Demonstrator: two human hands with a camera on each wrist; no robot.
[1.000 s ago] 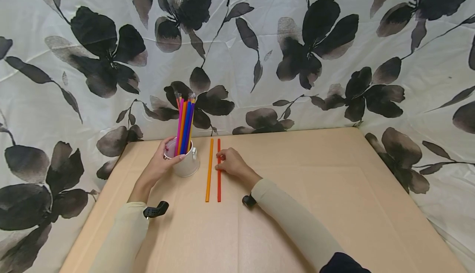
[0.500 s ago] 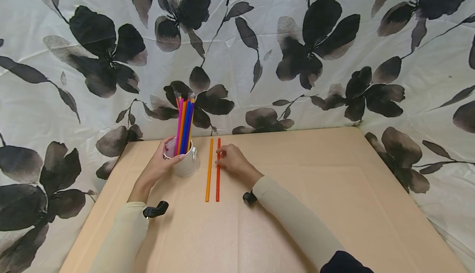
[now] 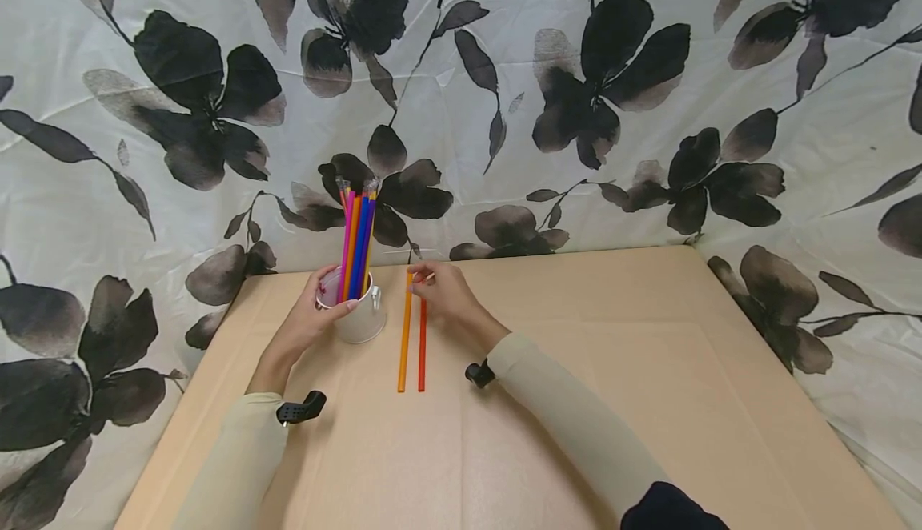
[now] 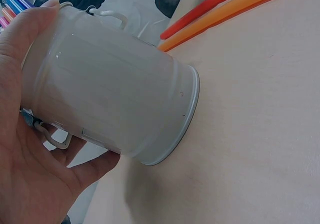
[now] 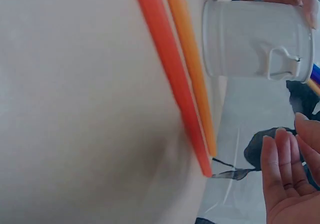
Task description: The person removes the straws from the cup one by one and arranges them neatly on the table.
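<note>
My left hand point(image 3: 306, 322) grips a small white pail point(image 3: 365, 324) with little side handles, thumb at the rim and fingers round its far side. Slim sticks point(image 3: 358, 246) in pink, orange, blue and purple stand upright in it. To its right an orange stick point(image 3: 405, 346) and a red stick point(image 3: 422, 354) lie side by side on the table. Above their far ends is my right hand point(image 3: 450, 298), overlapping the red one in the head view. In the right wrist view its fingers point(image 5: 285, 159) are loosely bent and apart from both sticks, with nothing between them.
The light wooden table point(image 3: 576, 386) reaches back to a white cloth point(image 3: 490, 138) with dark flowers, which hangs behind it. Each wrist wears a small black camera, the left one point(image 3: 302, 407) and the right one point(image 3: 480, 373).
My right hand has moved away from me and slightly left, from beside the red stick's upper part to over the sticks' far ends. The left hand and pail stay put.
</note>
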